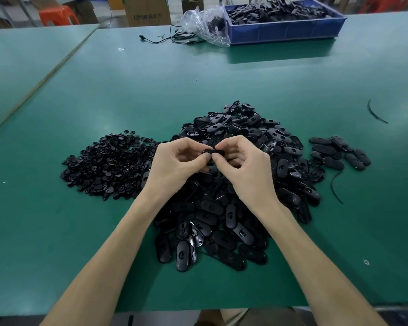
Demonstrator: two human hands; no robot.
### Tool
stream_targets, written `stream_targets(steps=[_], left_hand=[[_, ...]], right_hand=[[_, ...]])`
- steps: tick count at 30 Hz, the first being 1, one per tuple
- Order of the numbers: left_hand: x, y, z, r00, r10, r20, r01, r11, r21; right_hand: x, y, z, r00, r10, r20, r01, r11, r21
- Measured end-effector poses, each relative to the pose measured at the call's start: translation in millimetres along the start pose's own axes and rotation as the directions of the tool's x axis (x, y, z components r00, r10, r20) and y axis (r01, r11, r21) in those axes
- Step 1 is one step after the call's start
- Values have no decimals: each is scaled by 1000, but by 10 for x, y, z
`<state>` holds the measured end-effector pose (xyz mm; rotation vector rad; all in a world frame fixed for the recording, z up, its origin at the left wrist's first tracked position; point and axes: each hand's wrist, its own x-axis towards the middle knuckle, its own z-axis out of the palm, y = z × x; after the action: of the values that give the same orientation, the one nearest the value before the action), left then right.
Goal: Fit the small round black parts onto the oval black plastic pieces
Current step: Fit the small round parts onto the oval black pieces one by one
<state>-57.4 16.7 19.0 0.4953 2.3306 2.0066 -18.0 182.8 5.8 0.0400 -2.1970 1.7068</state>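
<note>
**Fig.** Fitting station on green table (pixel 127 85), head view, read L to R.

- **(a)** Pile of small round parts (pixel 108 161), loose on the table at far L.
- **(b)** left hand (pixel 177 161): fingers curled, pinching the L end of one oval piece (pixel 213 152), held in the air above the main heap.
- **(c)** right hand (pixel 243 165): likewise pinching the R end of the same piece, w/ thumb tips close together at its near edge. Whether a round part is already seated under the fingers can't be told, as it's hidden.
- **(d)** Main heap of oval pieces (pixel 222 208), centre, below and beyond both wrists.
- **(e)** Small separate group of ovals (pixel 339 151), just R of the heap, prob. finished units.

**Step (judged):** seating one round part into the held oval.

**Next move:** prob. calls for squeezing till the part sits flush. Then set the piece down w/ group (e) and make a fresh pick from (a) and (d).
</note>
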Motion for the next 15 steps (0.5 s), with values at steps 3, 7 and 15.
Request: stream_targets(steps=[3,7,15], left_hand=[[-14,3,34,1000,-6,-25,5,999,-39],[-48,1,108,999,7,-45,-8,999,-31],[-79,11,162,997,19,-73,-16,999,38]], right_hand=[[-18,-6,18,1000,-17,-20,16,999,-34],[-29,-1,31,999,-18,-46,15,998,-62],[-52,15,39,996,53,-67,-57,997,-55]])
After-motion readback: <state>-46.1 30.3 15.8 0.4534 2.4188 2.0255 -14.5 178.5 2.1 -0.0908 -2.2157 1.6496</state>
